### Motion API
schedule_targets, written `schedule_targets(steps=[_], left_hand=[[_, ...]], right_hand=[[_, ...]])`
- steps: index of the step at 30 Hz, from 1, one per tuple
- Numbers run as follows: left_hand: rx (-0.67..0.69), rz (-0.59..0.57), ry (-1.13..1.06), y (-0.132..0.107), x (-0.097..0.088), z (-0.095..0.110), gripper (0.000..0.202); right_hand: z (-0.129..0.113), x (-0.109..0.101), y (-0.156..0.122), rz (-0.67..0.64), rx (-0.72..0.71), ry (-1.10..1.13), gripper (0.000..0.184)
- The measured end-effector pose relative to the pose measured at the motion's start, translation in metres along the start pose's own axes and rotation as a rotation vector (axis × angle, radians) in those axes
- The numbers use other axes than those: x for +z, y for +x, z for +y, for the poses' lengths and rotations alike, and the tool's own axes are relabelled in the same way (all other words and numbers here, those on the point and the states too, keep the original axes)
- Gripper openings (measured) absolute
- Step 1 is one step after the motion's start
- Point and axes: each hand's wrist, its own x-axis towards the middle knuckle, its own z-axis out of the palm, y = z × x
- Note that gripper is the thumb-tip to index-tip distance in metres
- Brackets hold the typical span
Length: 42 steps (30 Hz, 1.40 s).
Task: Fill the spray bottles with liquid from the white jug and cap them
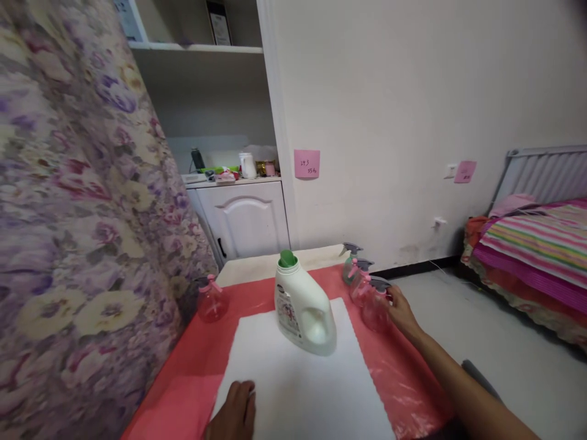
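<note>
My right hand [402, 310] grips the dark-and-pink spray head of a clear pink spray bottle [376, 315], which stands at the right side of the table. Behind it in a line are another pink spray bottle [360, 290] and a green spray bottle [349, 269]. My left hand [233, 410] rests at the near edge of the white sheet [302, 391], fingers curled together, with nothing visible in it. A large pale-green detergent jug [305, 308] with a green cap stands upright on the sheet between my hands. On the far left is one more pink spray bottle [212, 300].
A red plastic cover [192, 366] lies over the table under the sheet. A flowered curtain [82, 244] hangs close on the left. Behind stands a white cabinet [250, 217] with small items on its shelf; a bed [541, 244] is at the right.
</note>
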Motion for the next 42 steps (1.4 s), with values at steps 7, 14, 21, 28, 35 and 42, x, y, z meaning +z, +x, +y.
schedule_targets(steps=[7, 14, 21, 28, 35, 42], left_hand=[[0.005, 0.052, 0.036, -0.001, 0.005, -0.002, 0.037], [-0.029, 0.03, 0.018, -0.001, 0.003, 0.0, 0.036], [-0.013, 0.033, 0.036, -0.003, -0.001, 0.003, 0.036], [0.028, 0.082, 0.049, -0.004, 0.003, 0.001, 0.032], [0.012, 0.055, 0.048, -0.004, 0.002, 0.003, 0.033], [0.029, 0.063, 0.062, -0.003, 0.004, 0.002, 0.032]], right_hand=[[0.003, 0.001, 0.003, -0.041, -0.001, 0.011, 0.028], [0.009, 0.0, 0.0, -0.038, 0.034, 0.027, 0.025], [0.013, -0.003, -0.006, -0.057, 0.062, 0.058, 0.035], [0.003, -0.008, 0.0, -0.106, 0.073, 0.072, 0.035], [-0.001, -0.011, 0.0, -0.161, 0.063, 0.084, 0.037], [0.0, -0.012, 0.0, -0.144, 0.079, 0.081, 0.037]])
